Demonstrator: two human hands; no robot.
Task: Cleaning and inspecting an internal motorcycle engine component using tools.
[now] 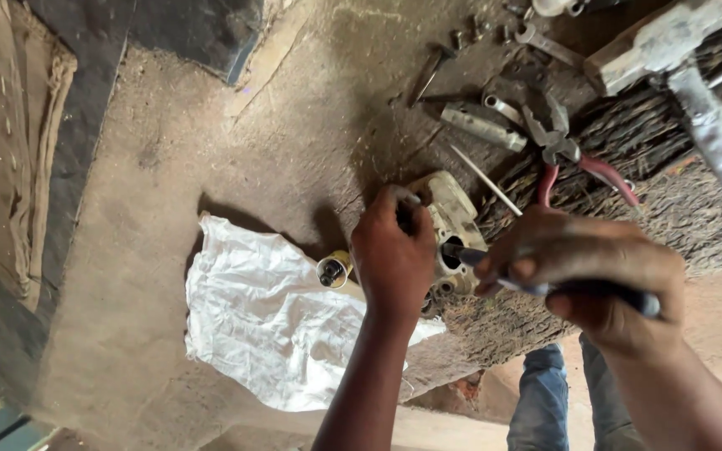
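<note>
My left hand [394, 255] grips a dirty cream-coloured metal casting [455, 219] that rests on the worn wooden work surface [211, 159]. My right hand [595, 276] is closed around a dark-handled tool [628, 296], and the tool's blue-grey tip [455, 250] sits in a round opening of the casting. A small brass-coloured cylinder [333, 269] lies on a crumpled white cloth [269, 321] just left of my left hand.
Red-handled pliers [574, 159], a spanner [545, 42], a thin metal rod [486, 179], a grey metal bar [482, 127] and small bolts lie at the upper right. A hammer-like tool [695, 75] lies at the far right. Blue trouser legs [561, 392] show below.
</note>
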